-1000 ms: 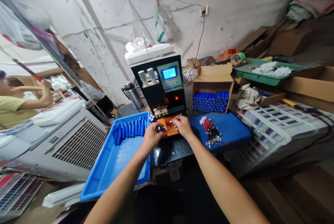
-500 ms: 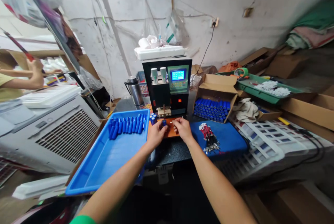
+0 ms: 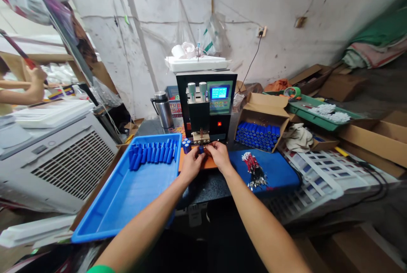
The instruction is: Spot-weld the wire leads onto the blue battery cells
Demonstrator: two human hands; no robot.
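Observation:
My left hand (image 3: pixel 192 163) is closed on a blue cylindrical battery cell (image 3: pixel 201 149), held upright under the electrodes of a black spot welder (image 3: pixel 199 120) with a lit screen. My right hand (image 3: pixel 218 154) pinches something small against the cell's right side; its fingers hide what it is. Both hands are over an orange board (image 3: pixel 208 165). Several blue cells (image 3: pixel 186 146) stand together just left of the welder head. To the right, a bundle of red and black wire leads (image 3: pixel 252 169) with white ends lies on a blue pad (image 3: pixel 276 171).
A blue tray (image 3: pixel 124 205) at left holds a row of blue cells. Behind the pad stands a cardboard box (image 3: pixel 267 102) of stacked cells. A steel flask (image 3: pixel 164 112) is left of the welder, a green tray (image 3: pixel 318 116) at far right. Another person's hand (image 3: pixel 37 76) works at far left.
My left hand has brought the cell upright under the welder's electrodes. My right hand has moved in from the right until its fingertips meet the cell. The camera view has swung and levelled.

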